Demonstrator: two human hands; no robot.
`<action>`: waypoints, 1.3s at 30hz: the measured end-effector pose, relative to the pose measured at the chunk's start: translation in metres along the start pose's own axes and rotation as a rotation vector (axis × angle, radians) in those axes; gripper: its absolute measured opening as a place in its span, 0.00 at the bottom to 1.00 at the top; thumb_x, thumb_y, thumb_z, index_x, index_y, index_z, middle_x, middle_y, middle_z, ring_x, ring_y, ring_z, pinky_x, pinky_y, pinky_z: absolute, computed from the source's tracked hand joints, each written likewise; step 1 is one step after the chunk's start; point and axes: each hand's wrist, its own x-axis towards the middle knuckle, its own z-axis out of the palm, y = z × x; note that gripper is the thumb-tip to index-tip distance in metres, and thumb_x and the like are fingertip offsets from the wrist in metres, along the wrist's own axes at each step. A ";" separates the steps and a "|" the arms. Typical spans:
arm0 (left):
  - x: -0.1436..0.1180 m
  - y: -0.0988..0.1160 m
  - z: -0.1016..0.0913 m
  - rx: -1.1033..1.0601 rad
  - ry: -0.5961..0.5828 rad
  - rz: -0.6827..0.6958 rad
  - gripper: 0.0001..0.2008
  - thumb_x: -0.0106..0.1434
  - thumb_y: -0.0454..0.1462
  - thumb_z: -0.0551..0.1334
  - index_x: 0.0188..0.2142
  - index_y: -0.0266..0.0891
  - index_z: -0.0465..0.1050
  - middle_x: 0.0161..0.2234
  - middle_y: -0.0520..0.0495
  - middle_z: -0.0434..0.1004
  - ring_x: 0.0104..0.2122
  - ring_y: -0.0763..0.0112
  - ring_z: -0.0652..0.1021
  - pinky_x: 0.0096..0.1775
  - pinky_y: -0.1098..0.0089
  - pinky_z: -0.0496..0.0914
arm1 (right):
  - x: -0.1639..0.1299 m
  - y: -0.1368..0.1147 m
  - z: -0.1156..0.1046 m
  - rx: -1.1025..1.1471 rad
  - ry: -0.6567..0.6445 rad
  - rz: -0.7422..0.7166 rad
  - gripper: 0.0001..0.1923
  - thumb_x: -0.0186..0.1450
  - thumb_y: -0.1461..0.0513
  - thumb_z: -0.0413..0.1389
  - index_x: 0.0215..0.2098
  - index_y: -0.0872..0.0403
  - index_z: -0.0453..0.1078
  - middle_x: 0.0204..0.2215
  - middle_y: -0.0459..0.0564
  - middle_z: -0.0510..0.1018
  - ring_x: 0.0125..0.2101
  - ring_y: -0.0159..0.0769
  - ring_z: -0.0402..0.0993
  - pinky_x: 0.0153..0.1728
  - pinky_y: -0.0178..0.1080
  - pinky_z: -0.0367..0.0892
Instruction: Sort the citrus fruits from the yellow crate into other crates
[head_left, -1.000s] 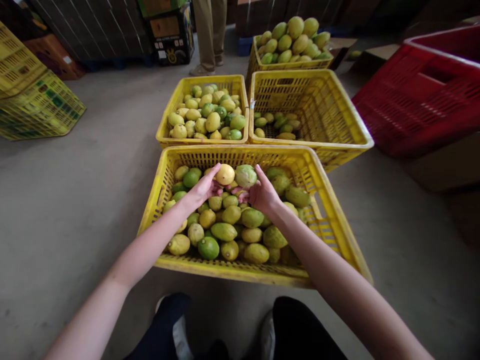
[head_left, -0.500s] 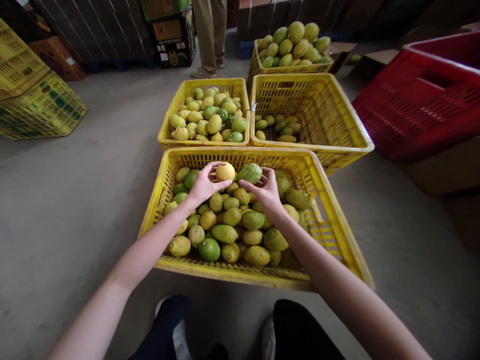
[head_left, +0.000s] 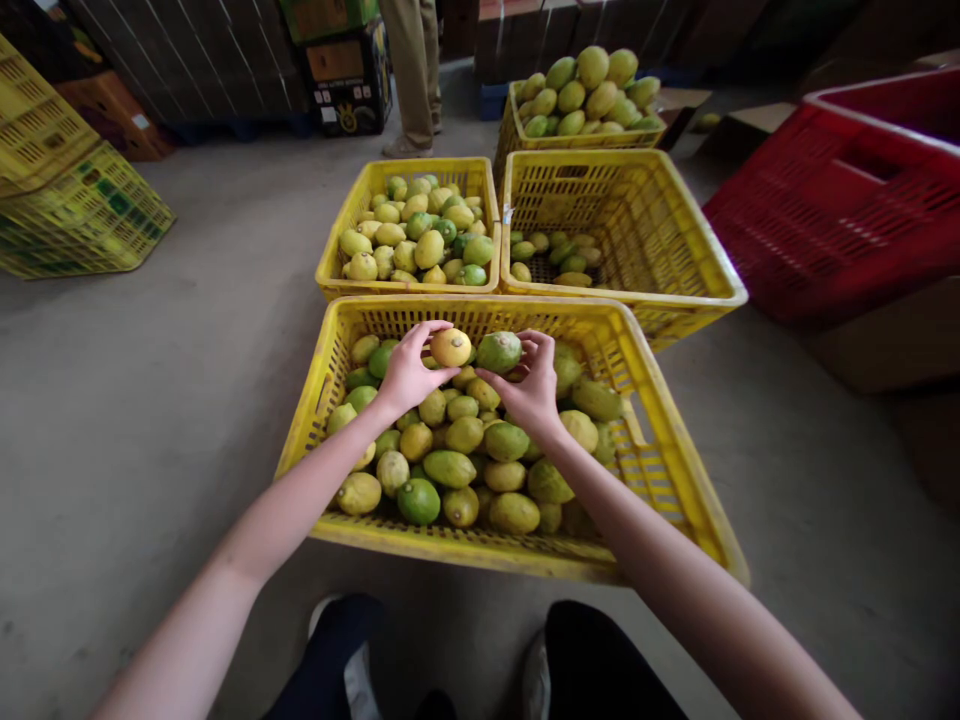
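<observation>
Between the thumb and fingers of my left hand (head_left: 411,372) is a yellow lemon (head_left: 451,348), its stem end turned toward me. My right hand (head_left: 531,385) grips a green lemon (head_left: 499,352) from its right side. The two fruits are side by side with a small gap, above the far half of a yellow plastic crate (head_left: 465,555). Green and yellow lemons (head_left: 464,434) cover the floor of this crate, some of them hidden under my hands and forearms.
Behind stand a yellow crate full of lemons (head_left: 405,255) and a yellow crate (head_left: 622,296) with a few fruits at its left. Farther back is a heaped crate (head_left: 577,140). A red crate (head_left: 825,200) is at right, stacked crates (head_left: 82,210) at left. A person's legs (head_left: 412,75) show behind.
Both lemons have turned within my fingers, so their ends now face me more. My hands have barely shifted. The person behind has moved slightly left.
</observation>
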 end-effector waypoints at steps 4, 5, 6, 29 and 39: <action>-0.001 0.002 0.000 -0.009 -0.010 -0.009 0.26 0.48 0.30 0.74 0.47 0.41 0.73 0.50 0.43 0.77 0.48 0.60 0.78 0.49 0.62 0.75 | 0.000 0.001 -0.001 -0.030 -0.001 -0.026 0.32 0.46 0.61 0.72 0.43 0.46 0.61 0.41 0.47 0.72 0.37 0.39 0.70 0.40 0.43 0.69; -0.001 0.003 0.000 -0.012 -0.013 -0.011 0.26 0.48 0.30 0.74 0.47 0.41 0.73 0.50 0.43 0.77 0.48 0.60 0.78 0.49 0.62 0.75 | 0.000 0.001 -0.001 -0.030 0.000 -0.032 0.32 0.46 0.61 0.72 0.43 0.46 0.61 0.41 0.47 0.73 0.37 0.40 0.70 0.40 0.43 0.69; -0.001 0.003 0.001 -0.016 -0.015 -0.013 0.26 0.48 0.30 0.74 0.47 0.41 0.72 0.50 0.43 0.77 0.48 0.60 0.78 0.49 0.62 0.74 | 0.000 0.001 -0.001 -0.025 0.000 -0.036 0.32 0.46 0.62 0.72 0.43 0.46 0.61 0.41 0.47 0.73 0.37 0.40 0.70 0.40 0.44 0.69; 0.011 0.008 -0.019 -0.897 -0.031 -0.696 0.06 0.59 0.29 0.66 0.36 0.36 0.74 0.34 0.49 0.79 0.35 0.71 0.80 0.50 0.62 0.75 | 0.024 0.001 -0.019 0.505 -0.250 0.329 0.24 0.42 0.58 0.74 0.35 0.48 0.73 0.31 0.41 0.79 0.30 0.32 0.74 0.29 0.34 0.71; 0.001 0.015 -0.003 -0.815 -0.169 -0.747 0.12 0.56 0.32 0.72 0.41 0.35 0.77 0.42 0.41 0.80 0.48 0.59 0.78 0.52 0.62 0.72 | 0.013 -0.004 -0.010 0.367 -0.300 0.409 0.20 0.47 0.51 0.72 0.33 0.51 0.77 0.31 0.46 0.82 0.33 0.38 0.77 0.34 0.37 0.74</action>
